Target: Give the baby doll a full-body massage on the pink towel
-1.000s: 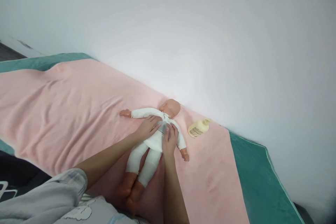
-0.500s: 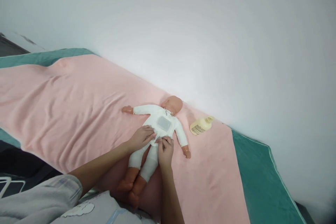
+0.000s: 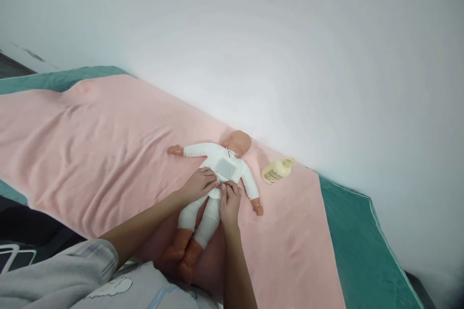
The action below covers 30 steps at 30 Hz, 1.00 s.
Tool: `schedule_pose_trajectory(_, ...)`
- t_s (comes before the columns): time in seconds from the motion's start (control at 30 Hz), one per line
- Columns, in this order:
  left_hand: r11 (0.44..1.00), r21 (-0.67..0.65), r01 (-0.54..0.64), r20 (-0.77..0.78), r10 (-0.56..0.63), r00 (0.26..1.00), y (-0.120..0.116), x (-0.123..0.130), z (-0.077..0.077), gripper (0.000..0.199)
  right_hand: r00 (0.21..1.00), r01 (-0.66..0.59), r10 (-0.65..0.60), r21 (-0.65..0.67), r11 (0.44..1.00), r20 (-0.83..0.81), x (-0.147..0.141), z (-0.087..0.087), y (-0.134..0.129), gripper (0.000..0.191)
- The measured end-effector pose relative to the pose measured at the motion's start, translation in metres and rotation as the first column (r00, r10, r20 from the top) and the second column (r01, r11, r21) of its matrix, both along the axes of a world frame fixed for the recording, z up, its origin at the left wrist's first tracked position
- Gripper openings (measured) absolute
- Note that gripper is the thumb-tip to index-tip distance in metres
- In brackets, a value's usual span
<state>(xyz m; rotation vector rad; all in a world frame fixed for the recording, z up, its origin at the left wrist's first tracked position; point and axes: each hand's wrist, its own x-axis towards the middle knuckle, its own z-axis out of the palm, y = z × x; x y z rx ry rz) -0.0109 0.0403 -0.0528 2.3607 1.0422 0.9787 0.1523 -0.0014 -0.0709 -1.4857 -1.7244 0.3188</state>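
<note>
A baby doll [image 3: 210, 161] with a white cloth body lies stretched out on a pink blanket, head toward the wall and feet toward me. A pale grey rectangular patch [image 3: 225, 169] shows on its torso. Just below the patch, my left hand [image 3: 201, 182] pinches the white cloth at the doll's waist, coming in from the left. My right hand [image 3: 230, 198] is closed on the same cloth from the right, its fingertips almost meeting the left ones. The exact bit of cloth between the fingertips is hidden.
To the doll's right, a pale yellow bottle [image 3: 277, 171] lies on its side. The pink blanket [image 3: 290, 251] covers a green cloth [image 3: 366, 241] that shows at the right and far left. A white wall [image 3: 290, 58] rises directly behind.
Both hands have moved slightly up the torso, toward the grey patch, and still pinch the cloth. The doll and the bottle keep their places on the blanket.
</note>
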Motion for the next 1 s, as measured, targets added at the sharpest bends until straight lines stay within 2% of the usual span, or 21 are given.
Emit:
schedule_pose_trajectory(0.23, 0.999, 0.025, -0.043, 0.118, 0.040, 0.992, 0.004, -0.002, -0.006, 0.028, 0.999, 0.042, -0.041, 0.080, 0.996, -0.019, -0.005, 0.003, 0.000, 0.035)
schedule_pose_trajectory(0.4, 1.000, -0.022, -0.016, 0.046, 0.017, 0.999, 0.011, -0.002, -0.008, 0.028, 0.998, 0.056, -0.056, 0.055, 0.997, -0.002, -0.007, -0.003, 0.000, 0.034)
schedule_pose_trajectory(0.53, 1.000, -0.002, -0.016, 0.026, 0.016, 1.000, 0.012, -0.002, -0.006, 0.027, 0.998, 0.060, -0.061, 0.070, 0.996, 0.008, -0.007, -0.003, 0.003, 0.035)
schedule_pose_trajectory(0.67, 0.998, 0.027, -0.059, 0.072, 0.057, 0.996, 0.011, 0.000, -0.004, 0.027, 0.996, 0.082, -0.085, 0.102, 0.991, 0.027, -0.007, 0.000, 0.008, 0.035)
schedule_pose_trajectory(0.87, 0.999, 0.000, -0.037, -0.044, 0.037, 0.998, 0.019, 0.001, -0.006, 0.027, 0.996, 0.072, -0.075, 0.051, 0.996, 0.052, -0.008, 0.003, 0.010, 0.036)
schedule_pose_trajectory(1.0, 1.000, 0.000, -0.001, -0.036, 0.001, 0.999, 0.026, -0.001, -0.001, 0.030, 0.998, 0.056, -0.055, 0.046, 0.997, -0.023, -0.002, 0.015, 0.015, 0.038)
